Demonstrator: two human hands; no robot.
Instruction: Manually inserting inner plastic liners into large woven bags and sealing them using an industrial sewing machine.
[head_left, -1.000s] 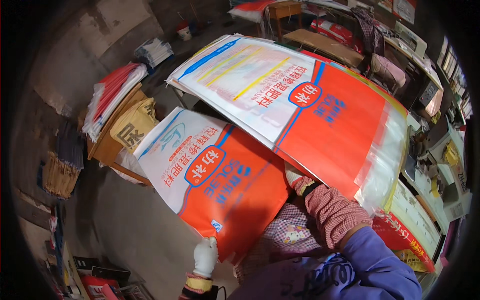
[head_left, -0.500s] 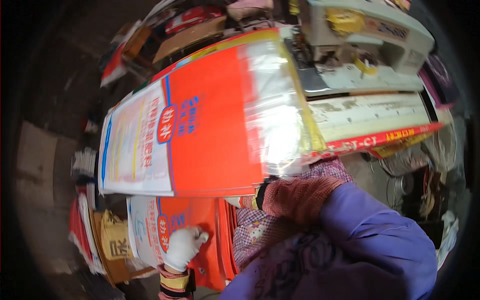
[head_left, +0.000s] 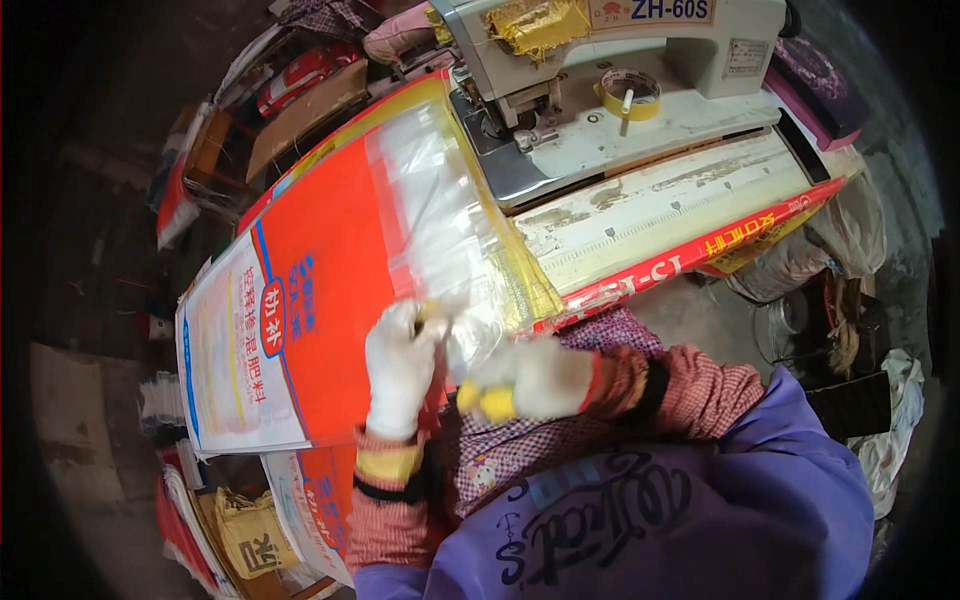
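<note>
A flat orange-and-white printed sack (head_left: 345, 260) lies on top of other sacks, with a clear plastic liner (head_left: 425, 190) sticking out of its right end. My left hand (head_left: 400, 360), in a white glove, rests over the near edge where sack and liner meet. Its fingers are curled together; what they pinch, if anything, is hidden. Just right of it, at the liner's near corner, is my right hand (head_left: 545, 382), gloved in white with yellow fingertips. Motion smears its fingers. A second orange-and-white sack (head_left: 325, 500) shows below, partly behind my left forearm.
A pale sewing machine (head_left: 735, 65) stands at the back right, a yellow tape roll (head_left: 645, 105) on its bed. In front runs a worn white board (head_left: 670, 205) with a red printed strip (head_left: 640, 285) along its edge. Wooden furniture (head_left: 215, 150) stands far left, a yellow sack (head_left: 250, 530) near left.
My right hand has come out from under the sack's near edge to the liner corner. My left hand has risen from the lower sack onto the upper one. The view has shifted right.
</note>
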